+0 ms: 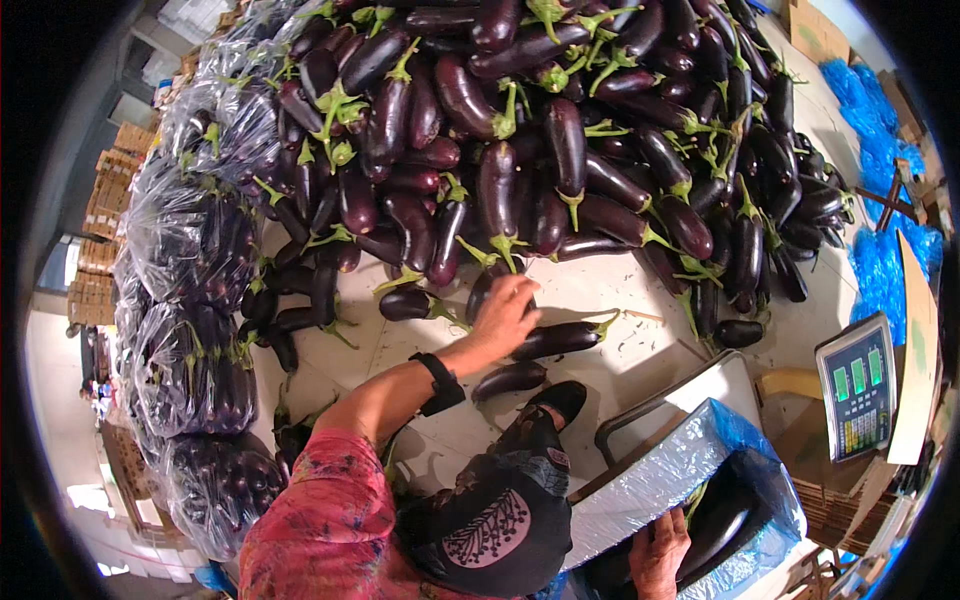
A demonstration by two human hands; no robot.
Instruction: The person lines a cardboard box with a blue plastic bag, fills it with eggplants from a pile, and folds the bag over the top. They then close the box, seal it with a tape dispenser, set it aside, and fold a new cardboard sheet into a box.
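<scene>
My left hand (504,319) reaches out over the tiled floor at the near edge of a large heap of eggplants (465,97). Its fingers are over a dark eggplant (480,289); whether they grip it cannot be told. Beside the hand lie an eggplant with a long green stem (559,340) and another one (510,380). My right hand (660,551) is at the lower right, inside a box lined with blue plastic film (645,491). It rests at a large eggplant (720,525) there, its fingertips partly hidden.
Clear plastic bags packed with eggplants (191,367) are stacked along the left. A digital scale display (857,386) stands at the right, near flattened cardboard (847,517) and blue plastic film (874,277). A metal-framed platform (720,375) lies beyond the lined box. Cartons (112,195) stand far left.
</scene>
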